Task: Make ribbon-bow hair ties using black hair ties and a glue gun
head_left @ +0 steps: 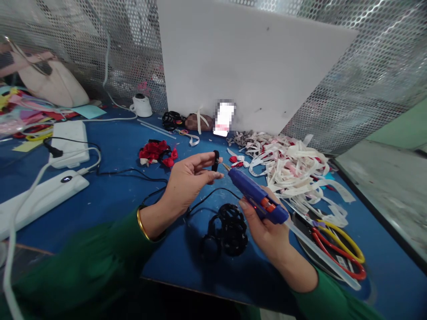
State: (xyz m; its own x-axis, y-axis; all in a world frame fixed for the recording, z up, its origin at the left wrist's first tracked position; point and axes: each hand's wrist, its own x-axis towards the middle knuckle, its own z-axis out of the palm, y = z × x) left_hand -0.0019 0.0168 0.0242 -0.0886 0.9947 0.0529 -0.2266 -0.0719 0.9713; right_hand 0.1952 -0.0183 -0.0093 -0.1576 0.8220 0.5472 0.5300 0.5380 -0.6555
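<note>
My left hand (191, 178) holds a black hair tie (215, 161) stretched over its fingertips, above the middle of the blue table. In my right hand (267, 231) is a blue hot glue gun (256, 191), its brass nozzle pointing at the hair tie from close by. A long translucent glue stick (325, 255) sticks out of the gun's back end. Below and between my hands lies a heap of black hair ties (233, 229). A small red and white bow (237, 161) lies behind the nozzle, and red fabric bows (156, 153) are piled beyond my left hand.
Cream ribbon pieces (290, 164) are heaped at the right, near scissors with red and yellow handles (340, 249). A lit phone (224, 118) leans against a white board (247, 62). Power strips (43, 195) and cables occupy the left, with a white cup-shaped object (142, 106) behind.
</note>
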